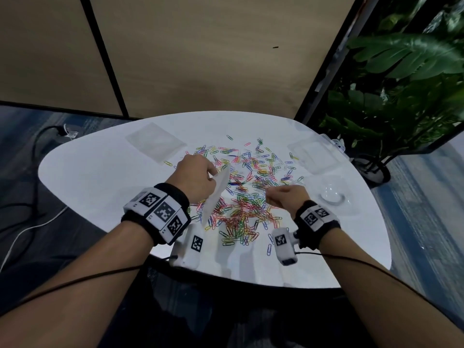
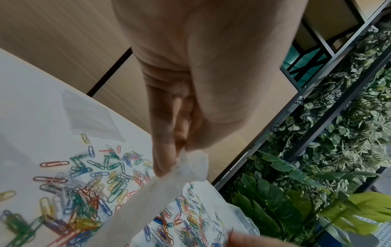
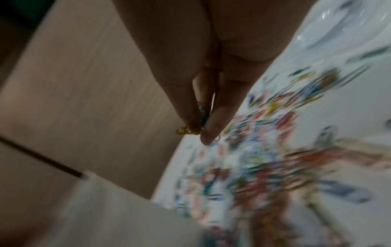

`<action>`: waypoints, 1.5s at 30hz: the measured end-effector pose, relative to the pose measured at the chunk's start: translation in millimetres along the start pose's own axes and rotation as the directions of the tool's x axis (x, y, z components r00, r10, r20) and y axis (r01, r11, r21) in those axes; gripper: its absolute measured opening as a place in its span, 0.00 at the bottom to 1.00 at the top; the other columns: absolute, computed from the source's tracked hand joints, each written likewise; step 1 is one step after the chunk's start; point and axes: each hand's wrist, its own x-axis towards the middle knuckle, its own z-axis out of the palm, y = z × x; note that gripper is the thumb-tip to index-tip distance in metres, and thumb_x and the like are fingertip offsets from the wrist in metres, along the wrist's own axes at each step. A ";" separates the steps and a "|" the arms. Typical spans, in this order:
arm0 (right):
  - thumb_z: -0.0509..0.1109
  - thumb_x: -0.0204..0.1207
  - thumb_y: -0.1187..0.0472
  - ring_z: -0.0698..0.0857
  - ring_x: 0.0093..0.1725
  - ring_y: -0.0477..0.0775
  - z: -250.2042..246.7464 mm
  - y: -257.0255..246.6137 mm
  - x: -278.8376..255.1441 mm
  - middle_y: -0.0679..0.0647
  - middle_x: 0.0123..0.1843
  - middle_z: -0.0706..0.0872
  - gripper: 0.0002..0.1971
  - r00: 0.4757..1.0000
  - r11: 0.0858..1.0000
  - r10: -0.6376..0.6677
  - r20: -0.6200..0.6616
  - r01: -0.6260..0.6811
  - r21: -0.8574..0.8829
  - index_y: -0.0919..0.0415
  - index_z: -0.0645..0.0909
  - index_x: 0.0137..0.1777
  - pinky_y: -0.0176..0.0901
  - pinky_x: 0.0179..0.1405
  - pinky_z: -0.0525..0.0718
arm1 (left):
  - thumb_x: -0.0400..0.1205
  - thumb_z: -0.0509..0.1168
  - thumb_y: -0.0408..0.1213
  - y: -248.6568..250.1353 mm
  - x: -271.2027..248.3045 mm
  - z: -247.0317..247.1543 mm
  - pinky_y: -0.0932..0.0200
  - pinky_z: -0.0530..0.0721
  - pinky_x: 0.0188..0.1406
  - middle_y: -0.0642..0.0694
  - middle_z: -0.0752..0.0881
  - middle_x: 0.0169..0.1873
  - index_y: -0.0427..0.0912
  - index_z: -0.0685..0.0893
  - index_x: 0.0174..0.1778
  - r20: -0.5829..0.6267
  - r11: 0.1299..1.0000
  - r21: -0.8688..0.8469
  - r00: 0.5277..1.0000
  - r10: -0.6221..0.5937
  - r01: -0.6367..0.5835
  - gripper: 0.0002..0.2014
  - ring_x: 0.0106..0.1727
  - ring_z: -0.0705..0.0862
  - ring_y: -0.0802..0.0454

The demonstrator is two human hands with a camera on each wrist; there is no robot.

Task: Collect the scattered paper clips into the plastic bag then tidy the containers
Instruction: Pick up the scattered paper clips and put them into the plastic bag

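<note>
Many coloured paper clips [image 1: 247,192] lie scattered over the middle of the white table [image 1: 100,177]. My left hand [image 1: 198,175] pinches the top edge of a clear plastic bag [image 1: 216,193] that hangs slanted above the clips; the pinch on the plastic bag [image 2: 184,168] shows in the left wrist view. My right hand [image 1: 283,197] hovers just right of the bag with its fingers [image 3: 211,132] pinched on a few paper clips [image 3: 188,131], one of them yellow. The right wrist view is blurred.
A second flat clear bag [image 1: 155,141] lies at the table's far left. Clear plastic containers [image 1: 313,154] and a round clear lid [image 1: 331,194] sit at the right. Leafy plants [image 1: 401,84] stand beyond the right edge. Cables run on the floor at left.
</note>
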 end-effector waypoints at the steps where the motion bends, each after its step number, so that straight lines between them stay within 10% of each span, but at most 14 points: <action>1: 0.80 0.68 0.65 0.89 0.44 0.58 2.8 -14.4 -6.6 0.66 0.40 0.91 0.05 0.999 0.983 -0.017 0.050 0.007 0.185 0.68 0.90 0.35 0.53 0.56 0.90 | 0.79 0.64 0.29 0.7 0.1 0.2 0.45 0.89 0.60 0.37 0.91 0.52 0.42 0.90 0.59 0.002 1.000 -0.001 1.000 -0.003 0.003 0.15 0.51 0.91 0.39; 4: 0.74 0.74 0.73 0.91 0.47 0.56 15.6 -57.5 -31.2 0.66 0.47 0.91 0.10 0.976 0.811 -0.075 0.203 -0.059 0.582 0.77 0.85 0.53 0.39 0.48 0.90 | 0.79 0.64 0.28 3.9 -0.6 2.1 0.47 0.89 0.58 0.39 0.92 0.49 0.39 0.91 0.58 -0.002 1.000 0.020 1.000 0.005 -0.005 0.15 0.49 0.91 0.41; 8: 0.72 0.76 0.73 0.92 0.46 0.54 41.5 -79.8 -56.0 0.64 0.47 0.91 0.12 0.934 0.777 -0.121 0.337 -0.122 0.617 0.80 0.82 0.57 0.38 0.48 0.90 | 0.78 0.65 0.28 5.9 -1.6 7.0 0.52 0.90 0.55 0.39 0.92 0.47 0.39 0.93 0.56 -0.023 0.999 0.037 0.999 0.027 -0.026 0.15 0.47 0.91 0.42; 13: 0.74 0.75 0.72 0.90 0.37 0.57 69.0 -73.4 -60.1 0.69 0.43 0.90 0.02 0.970 0.938 -0.109 0.218 0.027 0.347 0.72 0.87 0.44 0.43 0.47 0.91 | 0.80 0.65 0.29 9.6 -2.5 11.3 0.59 0.87 0.53 0.39 0.91 0.52 0.39 0.92 0.57 -0.069 0.999 0.001 0.996 0.050 -0.050 0.14 0.46 0.89 0.47; 19: 0.76 0.61 0.70 0.92 0.47 0.62 77.9 -70.9 -53.7 0.62 0.42 0.93 0.14 0.962 0.985 -0.172 0.214 0.166 0.045 0.64 0.91 0.48 0.57 0.55 0.90 | 0.81 0.63 0.28 14.9 -3.8 12.0 0.62 0.85 0.45 0.39 0.92 0.50 0.37 0.91 0.58 -0.059 0.996 -0.035 0.995 0.081 -0.084 0.14 0.42 0.88 0.47; 24: 0.69 0.74 0.71 0.87 0.32 0.52 76.3 -77.6 -55.6 0.53 0.31 0.88 0.10 0.905 0.862 -0.392 0.167 0.425 -0.276 0.62 0.92 0.44 0.39 0.35 0.87 | 0.81 0.64 0.27 15.7 -4.0 6.7 0.59 0.88 0.46 0.41 0.92 0.46 0.39 0.93 0.55 -0.070 0.994 -0.019 0.991 0.110 -0.112 0.14 0.39 0.89 0.49; 27: 0.63 0.76 0.72 0.90 0.41 0.55 74.2 -81.6 -57.7 0.55 0.40 0.91 0.15 0.843 0.781 -0.445 0.301 0.530 -0.330 0.60 0.91 0.47 0.44 0.44 0.89 | 0.80 0.63 0.27 13.0 -2.7 4.8 0.51 0.91 0.49 0.43 0.92 0.38 0.42 0.94 0.50 -0.075 0.993 -0.005 0.990 0.115 -0.116 0.14 0.39 0.91 0.47; 31: 0.64 0.77 0.78 0.92 0.44 0.60 46.9 -82.9 -57.0 0.61 0.42 0.91 0.15 0.895 0.914 -0.393 0.212 0.406 -0.020 0.63 0.89 0.42 0.50 0.45 0.92 | 0.81 0.63 0.28 9.2 -1.5 -0.4 0.49 0.89 0.58 0.41 0.92 0.53 0.40 0.92 0.58 -0.110 0.998 -0.014 0.992 0.061 -0.063 0.15 0.49 0.92 0.42; 34: 0.72 0.75 0.71 0.91 0.45 0.55 14.0 -57.2 -44.9 0.58 0.48 0.92 0.09 0.935 0.888 -0.293 0.198 0.343 -0.306 0.58 0.89 0.48 0.51 0.47 0.92 | 0.82 0.62 0.27 5.5 -1.4 -6.1 0.48 0.88 0.62 0.40 0.91 0.57 0.37 0.89 0.63 -0.093 0.999 -0.029 0.995 0.030 -0.033 0.16 0.55 0.91 0.41; 37: 0.82 0.67 0.58 0.84 0.63 0.56 -8.4 -6.0 -30.7 0.57 0.67 0.83 0.32 0.985 0.573 0.042 0.164 0.111 -0.812 0.57 0.76 0.72 0.50 0.66 0.83 | 0.81 0.61 0.27 2.8 -0.8 -10.5 0.47 0.89 0.59 0.38 0.91 0.56 0.37 0.90 0.61 -0.086 0.999 -0.015 0.996 0.028 -0.029 0.17 0.51 0.91 0.39; 40: 0.88 0.57 0.50 0.75 0.74 0.63 -13.8 38.0 -34.5 0.62 0.79 0.66 0.54 0.962 0.393 0.262 0.080 -0.031 -0.919 0.57 0.61 0.80 0.56 0.71 0.78 | 0.81 0.62 0.27 2.5 -1.8 -12.6 0.46 0.90 0.57 0.38 0.90 0.56 0.36 0.90 0.61 -0.082 0.999 -0.006 0.996 0.031 -0.032 0.16 0.51 0.91 0.38; 45: 0.88 0.56 0.53 0.80 0.58 0.57 9.8 61.5 -37.1 0.59 0.67 0.71 0.47 0.983 0.576 0.112 0.143 0.053 -0.816 0.54 0.65 0.73 0.45 0.58 0.81 | 0.80 0.63 0.26 2.6 -2.8 -11.8 0.46 0.89 0.58 0.38 0.91 0.56 0.36 0.91 0.59 -0.080 0.999 0.007 0.996 0.034 -0.033 0.16 0.51 0.90 0.38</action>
